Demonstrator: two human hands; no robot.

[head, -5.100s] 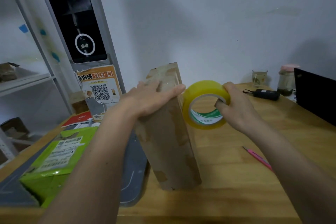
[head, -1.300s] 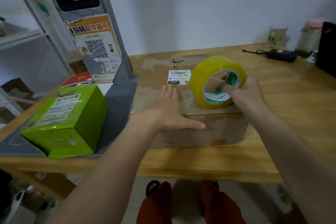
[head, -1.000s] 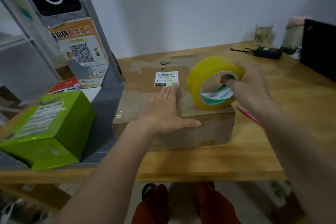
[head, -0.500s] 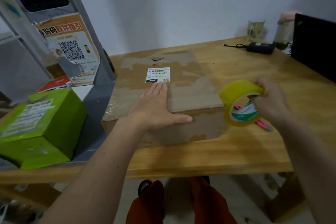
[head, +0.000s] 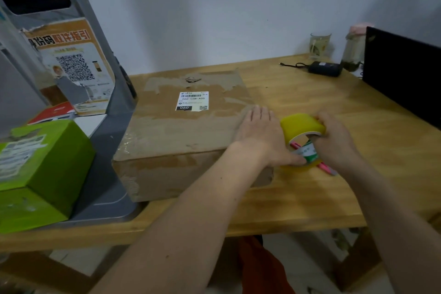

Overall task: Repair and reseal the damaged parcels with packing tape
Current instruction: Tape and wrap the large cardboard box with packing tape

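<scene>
The roll (head: pixel 302 139) has come down off the top of the box (head: pixel 191 131) and now sits low at the box's right end, just over the desk (head: pixel 310 198). The right hand (head: pixel 334 142) grips it, fingers curled through the core. The left hand (head: pixel 261 137) has slid right across the lid to that same corner; it lies flat, fingers straight, thumb reaching toward the roll, seemingly at the tape's loose end. I'd judge a new strip is about to start on the right-hand edge. A pink cutter (head: pixel 327 167) lies on the desk under the roll. Further left the green parcel (head: pixel 40 174) waits on the grey tray (head: pixel 105 196). The box lies flat, label (head: pixel 192 101) up, with a torn hole (head: pixel 191 79) near its far edge, not yet covered.
</scene>
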